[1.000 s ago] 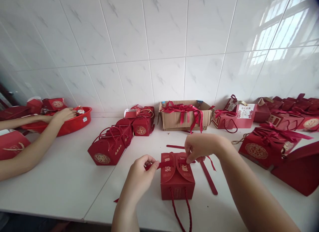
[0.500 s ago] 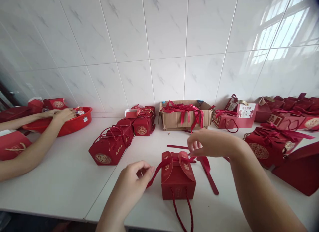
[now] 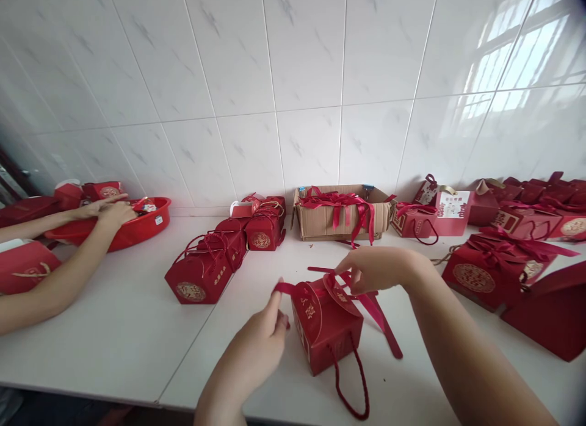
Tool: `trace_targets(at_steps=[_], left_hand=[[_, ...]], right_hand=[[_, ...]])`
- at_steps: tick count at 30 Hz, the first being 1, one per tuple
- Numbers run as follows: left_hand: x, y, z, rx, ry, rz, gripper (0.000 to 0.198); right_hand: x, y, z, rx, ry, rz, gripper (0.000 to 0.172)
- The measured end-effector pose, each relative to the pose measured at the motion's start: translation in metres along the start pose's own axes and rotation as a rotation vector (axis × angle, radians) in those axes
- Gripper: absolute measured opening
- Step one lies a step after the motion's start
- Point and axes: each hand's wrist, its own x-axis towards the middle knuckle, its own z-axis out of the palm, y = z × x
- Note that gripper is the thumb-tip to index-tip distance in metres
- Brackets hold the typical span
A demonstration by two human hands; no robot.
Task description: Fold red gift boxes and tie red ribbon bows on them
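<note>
A dark red gift box [image 3: 336, 328] with gold print stands turned at an angle in front of me, its rope handle [image 3: 364, 395] drooping over the near side. Red ribbon [image 3: 287, 288] runs through its top flaps. My left hand [image 3: 259, 334] is closed on the ribbon's left end, beside the box. At the far right corner, my right hand [image 3: 366, 272] pinches the ribbon by the flap; its fingertips are partly hidden. A loose ribbon tail [image 3: 372, 310] hangs beyond the box, over a flat red strip [image 3: 388, 334] on the table.
A cardboard box [image 3: 341, 221] draped with red ribbons stands by the wall. Red gift boxes [image 3: 195, 276] sit left of centre, and ribboned boxes [image 3: 480, 270] crowd the right. At far left, another person's hands [image 3: 112, 212] reach into a red basin [image 3: 141, 231].
The gift box has turned and tilted its front rightward. My left hand has moved up and right with the ribbon end; my right hand has shifted slightly left and down.
</note>
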Motion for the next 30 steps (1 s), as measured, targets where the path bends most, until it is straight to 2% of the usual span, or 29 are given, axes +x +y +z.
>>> trace_targets(at_steps=[5, 8, 11, 13, 15, 18, 23, 28, 30], left_hand=[[0.001, 0.019, -0.003, -0.207, 0.196, 0.042, 0.05], [-0.001, 0.032, 0.0, -0.371, 0.262, 0.098, 0.05], [-0.004, 0.043, 0.003, -0.499, 0.351, 0.159, 0.048], [-0.005, 0.048, 0.004, -0.57, 0.405, 0.165, 0.047], [-0.005, 0.051, 0.005, -0.632, 0.459, 0.149, 0.047], [-0.001, 0.056, 0.005, -0.694, 0.515, 0.164, 0.045], [0.013, 0.071, -0.005, -0.636, 0.557, 0.284, 0.037], [0.022, 0.095, -0.015, -0.425, 0.5, 0.353, 0.038], [0.023, 0.104, -0.014, -0.398, 0.513, 0.367, 0.038]], right_hand=[[-0.004, 0.013, -0.008, 0.213, -0.069, -0.049, 0.079], [-0.006, 0.016, -0.011, 0.425, -0.043, -0.164, 0.085], [-0.002, 0.005, -0.01, 0.622, 0.139, -0.298, 0.079], [0.004, -0.007, -0.007, 0.779, 0.311, -0.319, 0.064], [0.009, -0.017, -0.005, 0.93, 0.423, -0.316, 0.046], [0.01, -0.022, -0.004, 1.111, 0.476, -0.374, 0.031], [0.0, -0.015, -0.011, 1.343, 0.53, -0.473, 0.027], [-0.009, -0.012, -0.016, 1.311, 0.613, -0.543, 0.028], [-0.013, -0.012, -0.017, 1.256, 0.623, -0.574, 0.028]])
